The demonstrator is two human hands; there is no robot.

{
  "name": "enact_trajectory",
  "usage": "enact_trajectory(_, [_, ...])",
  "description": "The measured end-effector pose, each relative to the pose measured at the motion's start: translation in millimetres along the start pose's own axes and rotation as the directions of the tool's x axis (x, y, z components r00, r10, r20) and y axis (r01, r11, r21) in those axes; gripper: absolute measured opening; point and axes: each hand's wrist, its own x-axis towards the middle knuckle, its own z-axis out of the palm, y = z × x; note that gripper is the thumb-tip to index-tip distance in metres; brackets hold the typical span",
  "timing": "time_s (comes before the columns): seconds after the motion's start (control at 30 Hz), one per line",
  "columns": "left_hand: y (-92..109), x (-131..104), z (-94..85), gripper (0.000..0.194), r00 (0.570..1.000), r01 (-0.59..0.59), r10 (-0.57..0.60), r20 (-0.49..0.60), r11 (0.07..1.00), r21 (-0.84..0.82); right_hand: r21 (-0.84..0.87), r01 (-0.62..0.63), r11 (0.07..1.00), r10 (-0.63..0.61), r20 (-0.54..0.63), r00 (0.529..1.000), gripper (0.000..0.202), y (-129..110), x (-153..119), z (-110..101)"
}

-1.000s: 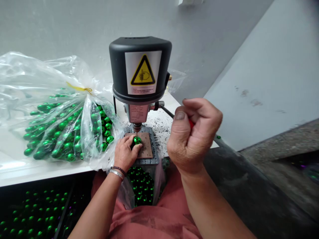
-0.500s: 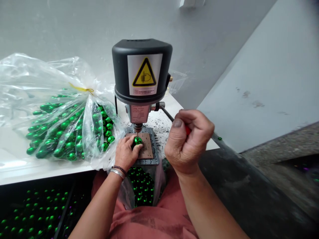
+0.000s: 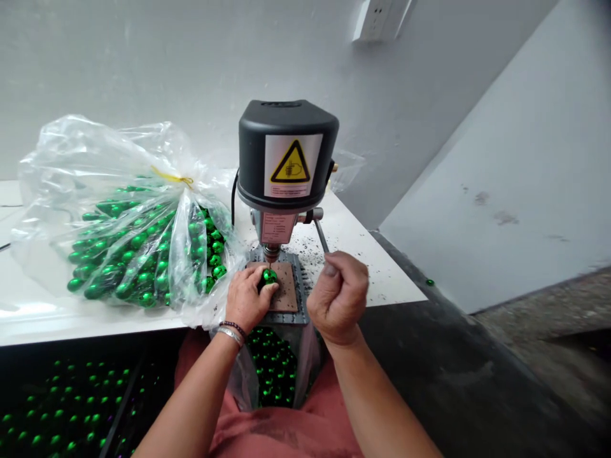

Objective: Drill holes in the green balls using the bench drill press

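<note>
A black drill press (image 3: 287, 159) with a yellow warning label stands on the white table. Under its bit, a shiny green ball (image 3: 270, 277) rests on a brown board (image 3: 286, 298) on the machine's base. My left hand (image 3: 248, 296) holds the ball from the left, thumb and fingers around its sides. The bit meets the top of the ball, though whether it has gone in cannot be made out. To the right, my right hand (image 3: 338, 296) is closed round the end of the press's metal lever (image 3: 321, 236); its fingers hide the grip.
On the left of the table (image 3: 396, 283) lies a clear plastic bag (image 3: 179, 248) of green balls, tied with yellow string. More green balls (image 3: 274, 369) fill an open bag below the press. Dark shavings dot the tabletop. One green ball (image 3: 430, 282) lies on the floor.
My right hand has swung the lever downward and moved left, closer to the press. The view has shifted a little. My left hand still holds the ball.
</note>
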Motion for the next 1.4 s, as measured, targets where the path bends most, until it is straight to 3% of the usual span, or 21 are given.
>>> enact_trajectory(0.1, [-0.5, -0.1, 0.7, 0.035, 1.0, -0.006, 0.006, -0.007, 1.0, 0.001, -0.013, -0.022, 1.0, 0.021, -0.048, 0.999, 0.04, -4.0, 8.9, -1.8])
enact_trajectory(0.27, [-4.3, -1.0, 3.0, 0.035, 0.999, -0.021, 0.021, -0.027, 1.0, -0.016, -0.089, -0.04, 0.995, 0.033, -0.079, 0.996, 0.034, -4.7, 57.2, -0.7])
enact_trajectory(0.37, [-6.5, -2.3, 2.6, 0.036, 0.999, -0.029, 0.027, -0.028, 0.998, -0.049, -0.025, -0.017, 1.0, 0.015, -0.058, 0.998, 0.026, 4.0, 86.5, 7.9])
enact_trajectory(0.47, [-6.5, -5.4, -1.1, 0.037, 0.999, -0.029, 0.025, -0.035, 0.994, -0.103, 0.009, -0.074, 0.997, 0.074, -0.042, 0.996, 0.021, 12.7, 104.8, 17.7])
enact_trajectory(0.87, [10.9, -52.3, -45.1, 0.041, 0.997, 0.024, -0.006, 0.08, 0.973, -0.23, 0.011, -0.121, 0.993, 0.122, -0.018, 0.992, 0.019, 14.0, 113.0, 22.6])
enact_trajectory(1.1, [12.7, -69.1, -49.7, 0.044, 0.994, -0.028, 0.05, 0.099, 0.976, -0.215, 0.033, -0.134, 0.99, 0.135, -0.019, 0.991, 0.017, 12.6, 112.6, 22.4])
enact_trajectory(1.23, [9.2, -56.2, -53.7, 0.043, 0.998, -0.009, 0.022, 0.054, 0.974, -0.227, 0.057, -0.129, 0.99, 0.13, -0.014, 0.991, 0.019, 13.6, 111.6, 22.0])
enact_trajectory(1.4, [-22.9, 2.6, -54.5, 0.028, 0.972, 0.168, -0.198, -0.124, 0.961, -0.22, 0.062, -0.129, 0.99, 0.13, -0.015, 0.991, 0.02, 15.1, 110.0, 21.7])
